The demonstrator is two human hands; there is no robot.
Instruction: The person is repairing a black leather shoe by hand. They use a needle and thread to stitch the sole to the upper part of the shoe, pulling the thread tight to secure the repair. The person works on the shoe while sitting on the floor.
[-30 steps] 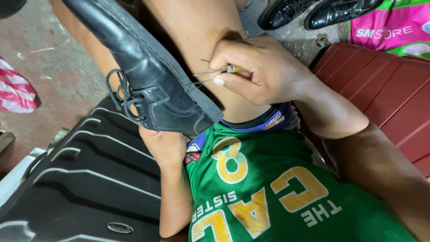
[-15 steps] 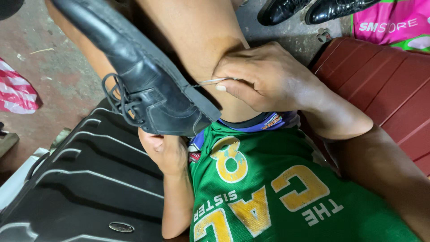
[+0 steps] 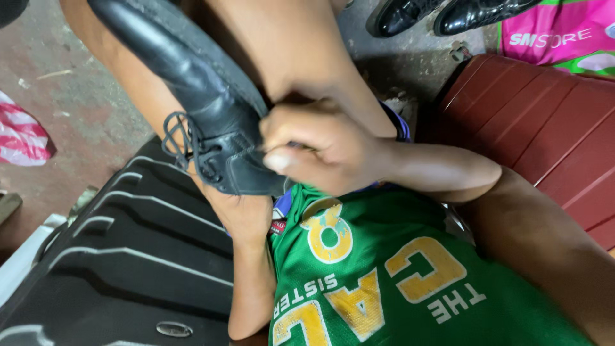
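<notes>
A: Head view. Right hand (image 3: 320, 150)?
B: Closed to a fist, thumb forward, pressed against the heel end of the black lace-up shoe (image 3: 205, 115). Anything pinched inside it: cannot tell.
A: Left hand (image 3: 240, 214)?
B: Under the shoe, cupped, propping it from below; fingers hidden.
A: Shoe's position?
B: Tilted, sole up, above the black ribbed case (image 3: 115, 256), beside the green jersey (image 3: 384, 275).

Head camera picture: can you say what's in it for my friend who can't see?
A black leather lace-up shoe is held from below by the left hand, while the right hand pinches at its heel end. The person wears a green jersey; a black ribbed plastic case lies alongside.
</notes>
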